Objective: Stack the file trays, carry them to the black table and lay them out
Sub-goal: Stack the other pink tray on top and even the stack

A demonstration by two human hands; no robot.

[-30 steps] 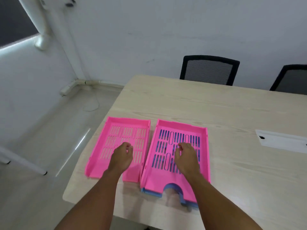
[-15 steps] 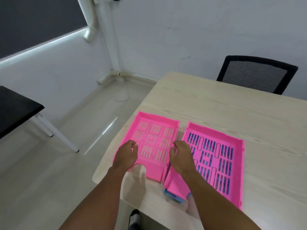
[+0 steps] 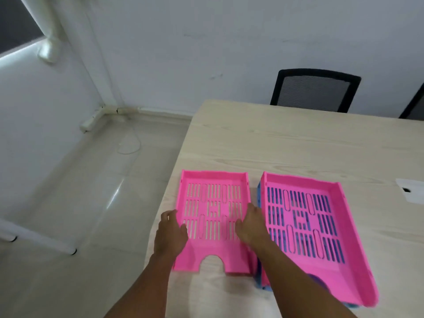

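Left hand (image 3: 171, 228): at the left wall of the single pink tray (image 3: 212, 220), lower centre of the frame; fingers curled over the wall's outer side, thumb lying on the slotted floor, so the hand is partly closed around the wall.
Right hand (image 3: 251, 223): at the same tray's right wall, in the narrow gap between the two trays; fingers bent down over the wall, thumb inside on the floor (a matching grip to the other side).
Single pink tray: flat on the light wood table (image 3: 286, 145), near its left edge, its notched end toward the bottom of the frame; whether it is lifted off the surface cannot be told.
Stacked pink tray (image 3: 305, 228): just right of the single one, untouched by either hand, sitting on a blue tray (image 3: 259, 198) whose edge shows along its left side and through the slots.
Background: a black mesh chair (image 3: 314, 90) behind the table, upper right of the frame.
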